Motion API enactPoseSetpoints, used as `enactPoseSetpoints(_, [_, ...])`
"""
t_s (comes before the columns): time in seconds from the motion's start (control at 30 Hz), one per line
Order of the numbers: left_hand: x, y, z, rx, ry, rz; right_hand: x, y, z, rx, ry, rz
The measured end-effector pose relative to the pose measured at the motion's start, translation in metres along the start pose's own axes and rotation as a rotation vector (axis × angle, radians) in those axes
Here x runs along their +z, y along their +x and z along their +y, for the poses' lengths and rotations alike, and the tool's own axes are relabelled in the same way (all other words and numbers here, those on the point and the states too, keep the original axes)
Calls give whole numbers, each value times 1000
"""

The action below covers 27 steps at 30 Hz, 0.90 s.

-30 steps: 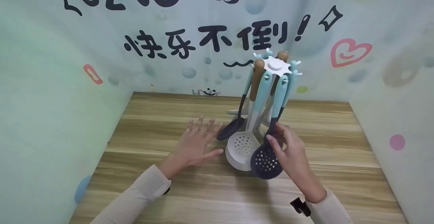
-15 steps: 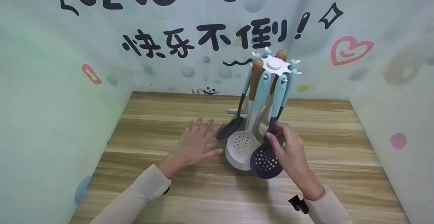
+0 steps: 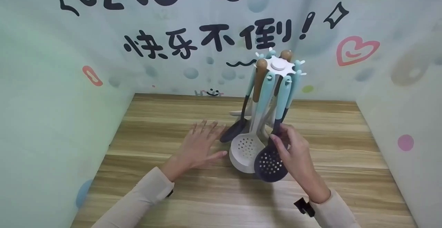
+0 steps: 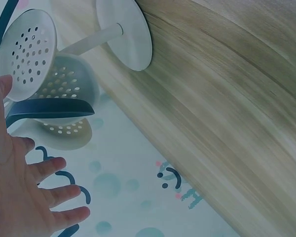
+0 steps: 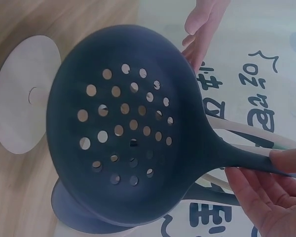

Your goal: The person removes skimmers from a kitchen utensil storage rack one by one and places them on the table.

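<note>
My right hand (image 3: 297, 154) pinches the neck of a dark blue skimmer (image 3: 267, 169) with a light blue handle, which hangs from a white rotating utensil rack (image 3: 278, 65). In the right wrist view, thumb and fingers grip the neck just above the skimmer's perforated bowl (image 5: 133, 111). My left hand (image 3: 197, 148) is held left of the rack with its fingers spread and nothing in them. Nearest to it are a dark spoon-like utensil (image 3: 234, 131) and a white skimmer (image 3: 246, 148), also hanging. The left wrist view shows the open hand (image 4: 24, 182) beside these heads.
The rack's round white base (image 4: 128, 37) stands on a wood-grain table (image 3: 165, 117). More utensils with light blue or brown handles (image 3: 260, 83) hang around the rack. A printed backdrop (image 3: 193, 72) with black writing encloses the table at the back and sides.
</note>
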<state>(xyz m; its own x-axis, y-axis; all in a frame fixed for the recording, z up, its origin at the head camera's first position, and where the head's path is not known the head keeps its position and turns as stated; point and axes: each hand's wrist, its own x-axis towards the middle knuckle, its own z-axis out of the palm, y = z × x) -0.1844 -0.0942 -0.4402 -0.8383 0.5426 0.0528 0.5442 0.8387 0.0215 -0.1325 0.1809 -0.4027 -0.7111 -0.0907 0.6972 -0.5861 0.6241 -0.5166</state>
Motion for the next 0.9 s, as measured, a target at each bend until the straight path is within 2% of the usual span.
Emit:
enactPoseSetpoints(0.33, [-5, 1, 1, -6, -25, 6, -1, 2, -1, -7, -6, 6])
enactPoseSetpoints(0.67, [-14, 2, 5, 34, -56, 133, -3, 4, -3, 5, -2, -6])
enactPoseSetpoints(0.9, [-16, 3, 7, 53, -73, 176, -3, 5, -5, 5, 1, -4])
